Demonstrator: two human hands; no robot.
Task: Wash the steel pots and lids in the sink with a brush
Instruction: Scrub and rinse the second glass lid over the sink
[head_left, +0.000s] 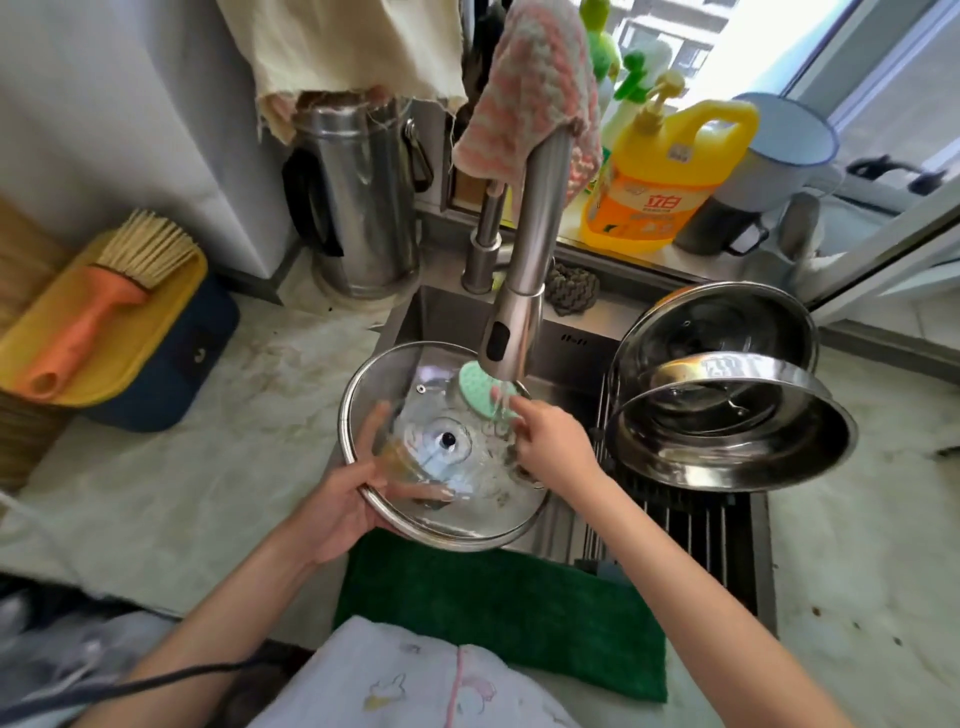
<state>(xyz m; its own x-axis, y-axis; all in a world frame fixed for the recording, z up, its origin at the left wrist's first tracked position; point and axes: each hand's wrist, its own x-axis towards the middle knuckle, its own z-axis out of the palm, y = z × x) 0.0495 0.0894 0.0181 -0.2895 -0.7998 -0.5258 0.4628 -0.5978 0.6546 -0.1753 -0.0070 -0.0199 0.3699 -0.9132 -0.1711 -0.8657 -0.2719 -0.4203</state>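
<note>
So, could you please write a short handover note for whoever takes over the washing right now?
Left hand grips the glass lid by its rim over the sink.
Right hand holds the green brush against the lid's far side, under the running faucet.
A steel pot lies tilted on the drying rack, a second lid leaning behind it; both look washed.
Left: finish scrubbing this lid, rinse it, rack it.

Both bare forearms reach forward; left grip (345, 499) clamps the lid (467, 519), right grip (553, 444) pinches the brush (480, 387).
</note>
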